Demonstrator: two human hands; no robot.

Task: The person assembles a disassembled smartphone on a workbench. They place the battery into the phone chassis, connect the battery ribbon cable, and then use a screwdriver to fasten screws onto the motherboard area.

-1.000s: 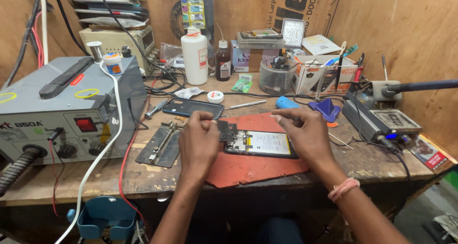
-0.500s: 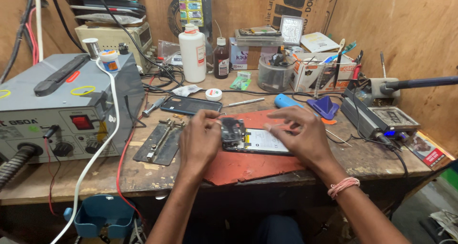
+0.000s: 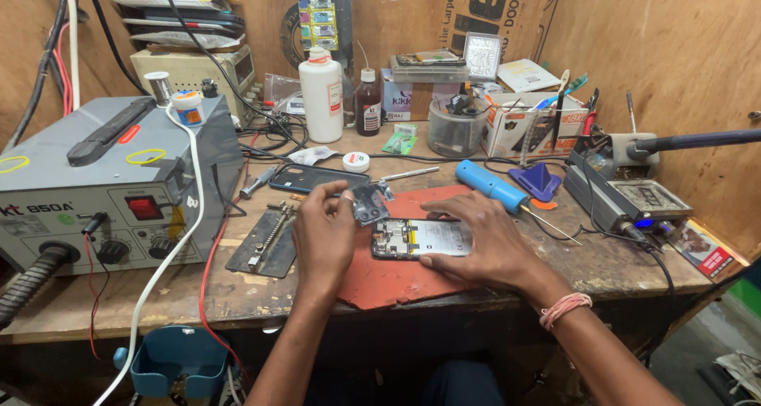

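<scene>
Left hand (image 3: pixel 323 233) curled around a small dark phone part (image 3: pixel 369 204), pinched at the fingertips and lifted just above the top left corner of an opened phone (image 3: pixel 420 238). Right hand (image 3: pixel 483 243) spread flat, palm down, fingers loosely open, pressed on the right side of that phone with thumb along its near edge, gripping nothing else. Pale pink band (image 3: pixel 564 309) worn at the right wrist. Phone laid flat, insides up, on a red mat (image 3: pixel 380 279), directly between both hands, mat resting on a worn wooden desk (image 3: pixel 238 295).

Just left of the left hand, a flat metal holder (image 3: pixel 265 239) with a slotted rail. Further left, a large grey rework station (image 3: pixel 111 184) with a red switch, knobs and a white cable (image 3: pixel 170 255) draped down its front. Just beyond the left hand, a dark phone back cover (image 3: pixel 313 176) lying flat. Beyond the right hand, a blue-handled tool (image 3: pixel 491 185) lying at an angle, tip toward the right, and a small blue triangular pick (image 3: pixel 537 180) beside it. Further back, a white plastic bottle (image 3: pixel 320 95) and a small brown bottle (image 3: pixel 367 103) standing upright side by side. Far right of the right hand, a soldering stand (image 3: pixel 634 196) with black cables trailing off.
</scene>
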